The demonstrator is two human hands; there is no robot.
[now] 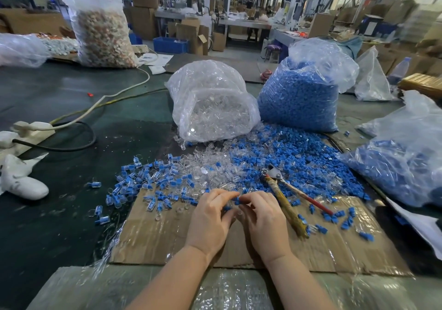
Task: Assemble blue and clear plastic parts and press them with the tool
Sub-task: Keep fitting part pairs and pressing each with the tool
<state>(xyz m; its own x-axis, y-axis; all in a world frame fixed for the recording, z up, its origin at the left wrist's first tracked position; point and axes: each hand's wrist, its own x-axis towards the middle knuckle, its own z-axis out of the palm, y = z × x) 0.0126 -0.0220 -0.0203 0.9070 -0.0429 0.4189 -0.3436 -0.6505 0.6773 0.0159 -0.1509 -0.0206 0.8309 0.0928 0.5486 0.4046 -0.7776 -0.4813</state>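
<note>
My left hand point(210, 216) and my right hand point(260, 216) meet over the cardboard sheet point(167, 238). Together their fingertips pinch a small blue part point(236, 200); any clear part between them is hidden by the fingers. Just right of my right hand lies the pressing tool point(284, 199), pliers with one taped handle and one red handle, untouched. A heap of loose blue parts point(294, 156) and clear parts point(210, 163) spreads beyond my hands. Assembled blue-and-clear pieces point(143, 180) lie scattered to the left.
A bag of clear parts point(212, 104) and a bag of blue parts point(301, 94) stand behind the heap. Another bag with blue pieces point(401, 166) lies at right. A power strip with cables point(35, 130) and white gloves point(21, 180) lie left.
</note>
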